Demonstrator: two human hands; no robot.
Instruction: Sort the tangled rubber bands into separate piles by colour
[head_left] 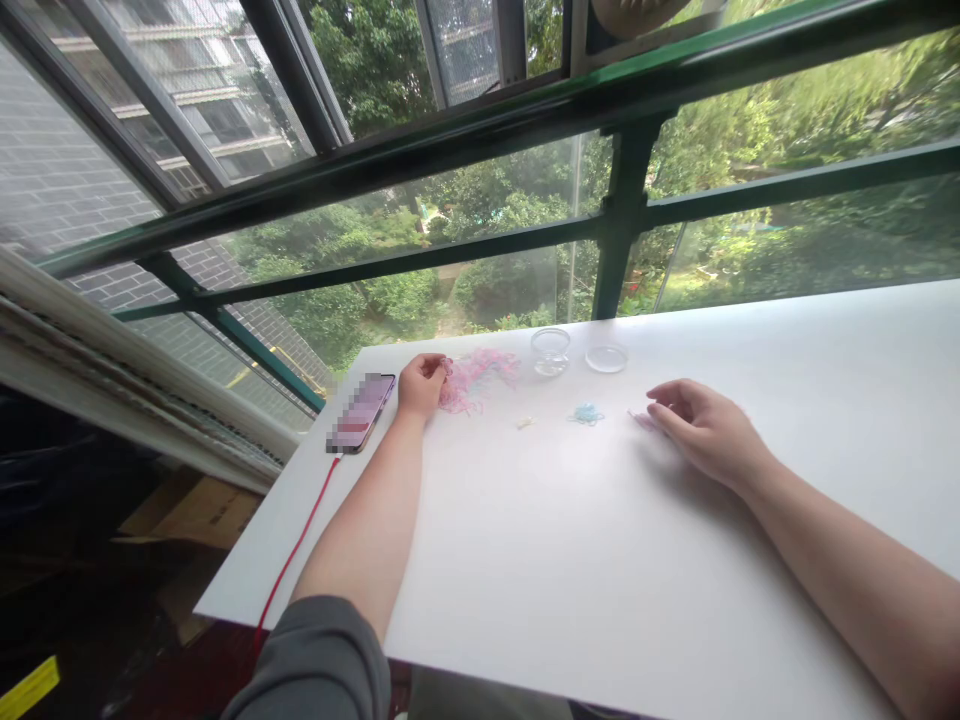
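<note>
At the left edge of a spread pile of pink and pale strands (484, 375), my left hand (423, 385) has its fingers pinched on some of the pink strands. My right hand (701, 425) is over the right part of the white table, its thumb and fingers curved with a gap at the tips. Small pinkish strands (645, 422) lie at its fingertips; whether they are gripped is unclear. Between the hands are a small light blue bundle (586, 413) and a tiny cream-coloured piece (525, 423). Behind them stand a clear round container (551, 352) and a clear round lid (606, 358).
A phone (362, 414) with a red cable (298, 545) lies left of my left forearm. The white table (540, 580) ends at a window with a green railing (480, 110). Cardboard (191, 508) is below the table's left side.
</note>
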